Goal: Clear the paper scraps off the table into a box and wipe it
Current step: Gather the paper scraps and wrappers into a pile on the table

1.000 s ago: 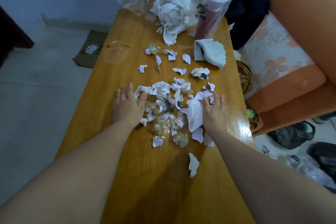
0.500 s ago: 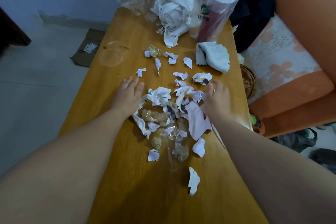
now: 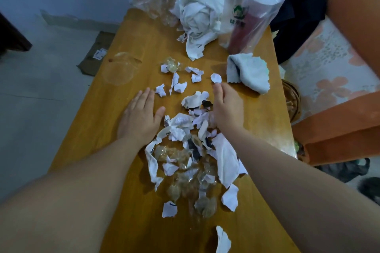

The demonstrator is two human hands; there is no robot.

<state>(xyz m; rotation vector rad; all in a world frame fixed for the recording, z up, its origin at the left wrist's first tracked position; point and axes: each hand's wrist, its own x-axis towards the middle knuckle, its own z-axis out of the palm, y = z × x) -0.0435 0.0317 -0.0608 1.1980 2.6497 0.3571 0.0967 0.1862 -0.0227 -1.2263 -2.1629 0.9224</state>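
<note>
Partly: right hand (image 3: 226,109) covers paper scraps (image 3: 181,127) — edgewise.

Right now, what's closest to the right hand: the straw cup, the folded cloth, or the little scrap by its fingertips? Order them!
1. Little scrap, at the fingertips of the right hand.
2. Folded cloth, just beyond, to the right.
3. Straw cup, farther back behind the cloth.
</note>
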